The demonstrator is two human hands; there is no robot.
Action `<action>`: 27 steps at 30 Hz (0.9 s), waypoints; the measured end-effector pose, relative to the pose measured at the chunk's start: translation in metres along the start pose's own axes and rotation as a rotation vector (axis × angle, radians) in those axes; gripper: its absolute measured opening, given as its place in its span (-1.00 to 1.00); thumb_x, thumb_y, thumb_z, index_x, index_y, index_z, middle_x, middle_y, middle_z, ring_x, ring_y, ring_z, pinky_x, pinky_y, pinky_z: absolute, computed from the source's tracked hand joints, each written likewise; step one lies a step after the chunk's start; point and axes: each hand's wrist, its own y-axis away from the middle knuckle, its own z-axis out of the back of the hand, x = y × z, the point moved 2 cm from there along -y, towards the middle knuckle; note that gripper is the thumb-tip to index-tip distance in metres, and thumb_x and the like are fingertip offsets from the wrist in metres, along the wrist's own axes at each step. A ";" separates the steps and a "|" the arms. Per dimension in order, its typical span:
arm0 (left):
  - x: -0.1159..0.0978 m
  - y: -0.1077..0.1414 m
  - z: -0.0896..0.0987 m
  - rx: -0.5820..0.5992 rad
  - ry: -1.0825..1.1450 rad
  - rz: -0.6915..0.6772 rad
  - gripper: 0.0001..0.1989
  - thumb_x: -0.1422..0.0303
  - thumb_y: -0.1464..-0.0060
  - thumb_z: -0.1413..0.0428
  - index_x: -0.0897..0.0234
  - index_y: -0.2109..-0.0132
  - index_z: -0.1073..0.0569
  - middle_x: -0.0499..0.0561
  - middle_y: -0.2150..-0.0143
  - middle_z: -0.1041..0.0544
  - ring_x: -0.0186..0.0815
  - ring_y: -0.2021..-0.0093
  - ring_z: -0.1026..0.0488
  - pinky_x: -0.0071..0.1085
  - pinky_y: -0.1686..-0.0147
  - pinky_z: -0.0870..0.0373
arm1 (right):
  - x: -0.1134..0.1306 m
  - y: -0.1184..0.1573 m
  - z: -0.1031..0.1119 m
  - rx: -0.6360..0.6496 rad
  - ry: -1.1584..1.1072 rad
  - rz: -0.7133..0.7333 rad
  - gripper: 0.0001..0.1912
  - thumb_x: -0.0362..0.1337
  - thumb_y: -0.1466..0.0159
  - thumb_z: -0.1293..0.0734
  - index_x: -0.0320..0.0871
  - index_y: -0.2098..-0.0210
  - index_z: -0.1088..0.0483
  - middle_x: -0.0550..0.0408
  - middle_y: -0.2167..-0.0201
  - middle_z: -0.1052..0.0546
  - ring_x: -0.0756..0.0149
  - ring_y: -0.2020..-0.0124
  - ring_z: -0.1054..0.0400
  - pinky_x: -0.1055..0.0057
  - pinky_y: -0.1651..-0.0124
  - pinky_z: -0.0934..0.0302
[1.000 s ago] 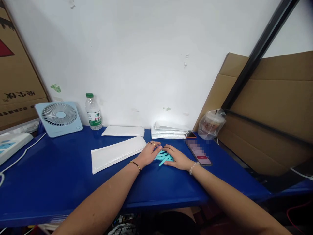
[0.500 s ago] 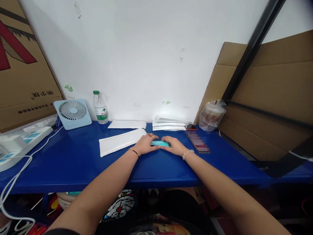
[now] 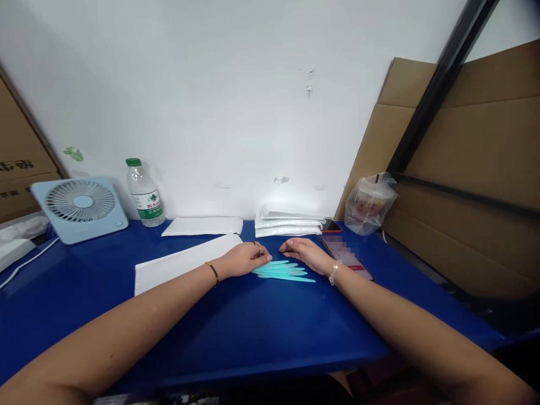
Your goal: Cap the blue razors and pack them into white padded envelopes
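A loose fan of thin turquoise plastic sticks [image 3: 287,272], shaped like eyebrow razors, lies on the blue table [image 3: 236,326]. My left hand [image 3: 247,259] is curled over their left ends, thumb and fingers close together, partly hiding them. Just behind and above the sticks is my right hand [image 3: 306,251], its fingers half bent and apart from the thumb, with nothing visible in it. Beside my left hand a long white padded envelope [image 3: 181,262] lies flat, its right end close to my fingers.
Another white envelope [image 3: 202,225] and a stack of envelopes [image 3: 287,223] lie along the wall. A phone [image 3: 350,260], an orange-edged phone [image 3: 331,226] and a bagged drink cup [image 3: 371,202] are at right. At left stand a water bottle [image 3: 145,197] and a blue fan [image 3: 82,205].
The turquoise sticks, a compact bundle between both hands before, now lie spread out. My right hand has lifted off them, while my left stays at their left end. The view has shifted.
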 end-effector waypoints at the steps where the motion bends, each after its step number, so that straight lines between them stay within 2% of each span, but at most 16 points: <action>1: 0.002 -0.004 0.002 0.009 0.015 0.000 -0.54 0.06 -0.19 0.16 0.26 0.27 -0.49 0.01 0.29 -0.48 -0.29 0.27 -0.38 -0.43 0.26 -0.26 | -0.001 -0.002 0.000 -0.005 0.007 0.001 -0.66 -0.02 -0.12 -0.37 -0.19 0.36 -0.50 0.01 0.28 -0.51 0.28 0.16 -0.37 0.24 -0.08 -0.19; 3: 0.008 -0.010 0.004 0.032 0.088 0.036 -0.54 0.06 -0.18 0.16 0.27 0.29 -0.50 0.00 0.30 -0.48 -0.31 0.29 -0.38 -0.45 0.28 -0.26 | -0.002 -0.004 0.000 -0.020 0.066 0.007 -0.67 -0.02 -0.14 -0.34 -0.19 0.36 -0.49 0.02 0.29 -0.50 0.30 0.19 -0.37 0.26 -0.03 -0.20; 7: 0.023 -0.015 0.005 0.115 0.343 0.194 -0.55 0.05 -0.16 0.14 0.27 0.16 -0.48 -0.01 0.34 -0.47 -0.35 0.35 -0.39 -0.50 0.41 -0.27 | 0.000 -0.007 -0.005 -0.087 0.206 0.012 -0.67 -0.03 -0.19 -0.30 -0.20 0.37 -0.45 0.04 0.33 -0.49 0.34 0.28 -0.36 0.32 0.09 -0.23; 9: 0.028 -0.016 0.006 0.129 0.407 0.227 -0.58 0.06 -0.14 0.10 0.28 0.15 -0.47 -0.02 0.36 -0.46 -0.36 0.37 -0.37 -0.52 0.45 -0.25 | 0.002 -0.008 -0.007 -0.087 0.288 0.020 -0.69 -0.04 -0.18 -0.31 -0.19 0.38 -0.44 0.07 0.38 -0.47 0.35 0.33 -0.35 0.35 0.17 -0.24; 13: 0.032 -0.016 0.005 0.086 0.389 0.209 -0.62 0.09 -0.10 0.04 0.27 0.19 -0.48 -0.04 0.38 -0.46 -0.40 0.44 -0.33 -0.50 0.44 -0.25 | 0.009 -0.007 -0.012 0.028 0.483 0.060 -0.73 -0.08 -0.12 -0.37 -0.16 0.35 -0.47 0.07 0.30 -0.39 0.38 0.37 -0.31 0.41 0.30 -0.25; 16: 0.032 -0.014 0.003 0.053 0.417 0.261 -0.63 0.08 -0.07 0.01 0.27 0.20 -0.49 -0.05 0.40 -0.46 -0.42 0.48 -0.31 -0.50 0.47 -0.25 | 0.013 -0.005 -0.015 0.105 0.571 0.129 -0.77 -0.12 -0.10 -0.40 -0.12 0.31 -0.49 0.07 0.23 -0.33 0.36 0.30 -0.31 0.40 0.24 -0.27; 21: 0.031 -0.012 0.002 0.046 0.558 0.367 -0.64 0.08 0.00 -0.05 0.26 0.19 -0.48 -0.04 0.37 -0.46 -0.42 0.47 -0.32 -0.49 0.48 -0.28 | 0.015 -0.002 -0.015 0.144 0.714 0.172 -0.78 -0.14 -0.10 -0.40 -0.08 0.27 -0.49 0.06 0.22 -0.32 0.33 0.27 -0.29 0.39 0.26 -0.27; 27: 0.036 -0.013 0.001 0.033 0.652 0.335 -0.65 0.09 -0.04 -0.06 0.28 0.20 -0.47 0.01 0.28 -0.46 -0.42 0.40 -0.33 -0.48 0.43 -0.30 | 0.014 -0.002 -0.015 0.161 0.746 0.164 -0.80 -0.12 -0.11 -0.38 -0.10 0.34 -0.49 0.06 0.19 -0.35 0.36 0.32 -0.29 0.40 0.31 -0.26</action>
